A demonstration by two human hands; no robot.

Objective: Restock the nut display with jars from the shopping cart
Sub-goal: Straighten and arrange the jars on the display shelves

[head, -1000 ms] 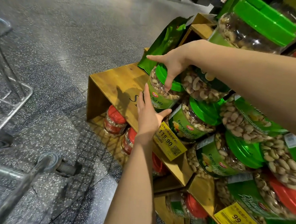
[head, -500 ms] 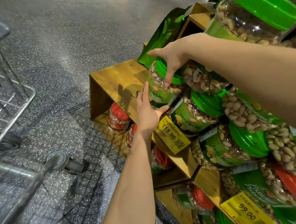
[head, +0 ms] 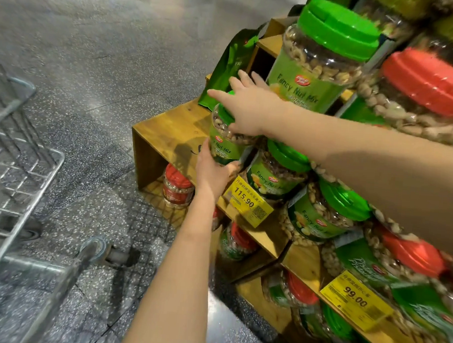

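Currently, left hand (head: 214, 176) gripping base of nut jar (head: 222, 147), fingertips hidden behind it, right hand (head: 247, 111) spread flat on top, green lid (head: 221, 113) mostly covered.

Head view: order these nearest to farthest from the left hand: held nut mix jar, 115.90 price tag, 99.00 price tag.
1. Nut mix jar: gripped at its base by the left hand.
2. 115.90 price tag: just right of it.
3. 99.00 price tag: far lower right.
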